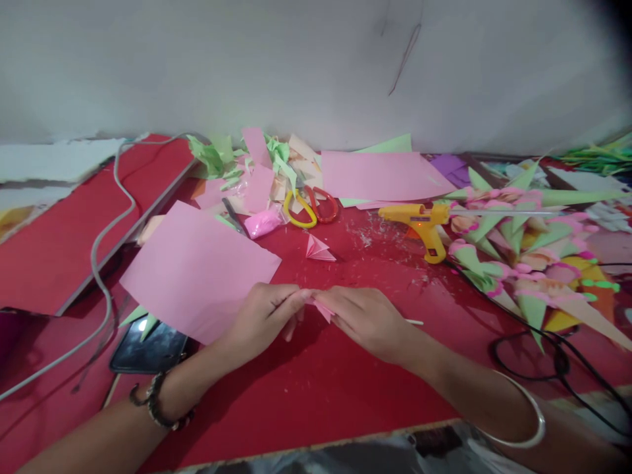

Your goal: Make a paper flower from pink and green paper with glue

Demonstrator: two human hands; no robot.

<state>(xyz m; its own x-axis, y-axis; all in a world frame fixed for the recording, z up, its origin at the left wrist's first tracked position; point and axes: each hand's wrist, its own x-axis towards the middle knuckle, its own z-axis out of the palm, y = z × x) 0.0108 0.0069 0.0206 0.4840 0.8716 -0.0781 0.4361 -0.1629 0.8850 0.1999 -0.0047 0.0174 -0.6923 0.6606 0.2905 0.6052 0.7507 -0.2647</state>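
I had a folded pink paper (324, 311) between my two hands, just above or on the red bench (316, 408); I couldn't tell which. My left hand (266, 313) was closed, its fingertips pinching the paper's left end. My right hand (368, 321) gripped it too, fingers laid across its top, so only a pointed bit poked out towards me. The rest was hidden by my fingers.

Just beyond the folded pink paper sat a pleated pink piece (320, 250), touched by neither hand. Left of the folded paper lay a big pink sheet (197, 263), with my left hand over its near corner, and farther left, nearer me, a dark phone (143, 349). Beyond it and to its right stood a yellow glue gun (423, 227); farther right were heaped paper flowers (523, 243).
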